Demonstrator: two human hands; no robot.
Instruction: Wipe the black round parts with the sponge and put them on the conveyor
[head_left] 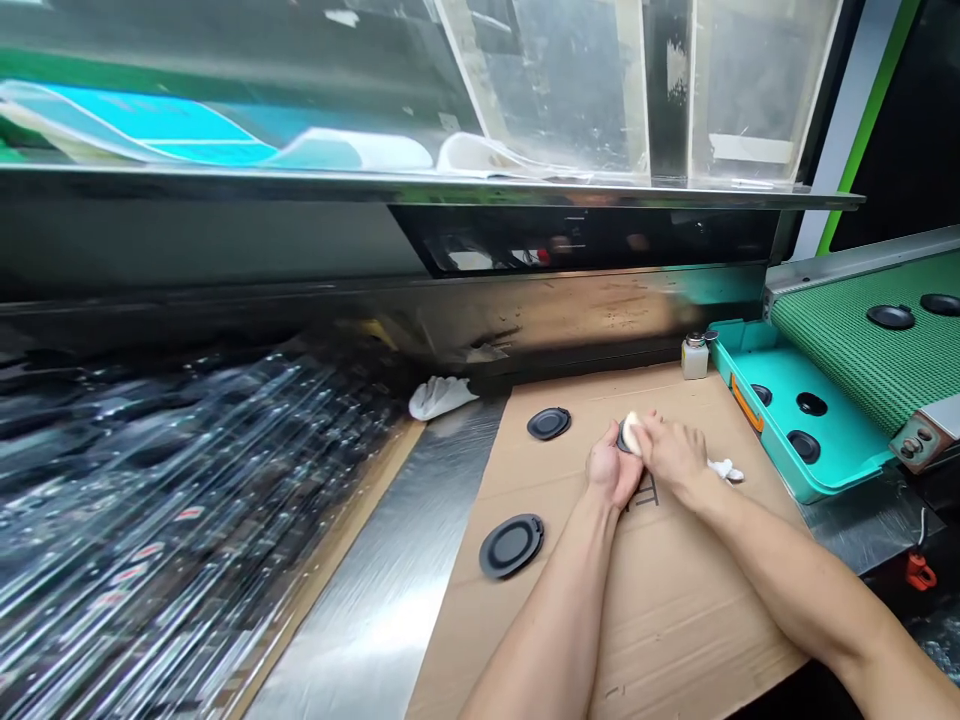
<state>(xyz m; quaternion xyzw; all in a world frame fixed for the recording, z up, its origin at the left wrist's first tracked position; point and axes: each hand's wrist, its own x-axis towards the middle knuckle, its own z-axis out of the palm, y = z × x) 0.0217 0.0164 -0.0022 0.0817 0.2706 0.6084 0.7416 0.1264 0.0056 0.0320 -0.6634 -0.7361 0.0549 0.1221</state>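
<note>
Left hand (611, 475): grip holding dark disc (622, 438)
Right hand (675, 455): grip holding pale pad (634, 432) against it
Other discs (550, 423) (512, 545): nine and eight o'clock from hands
Teal tray (847, 440): three o'clock
Handling: support rim, press lightly

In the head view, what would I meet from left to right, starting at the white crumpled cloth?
White crumpled cloth, nearer round black disc, left hand, right hand, teal plastic tray, rightmost black disc.
</note>
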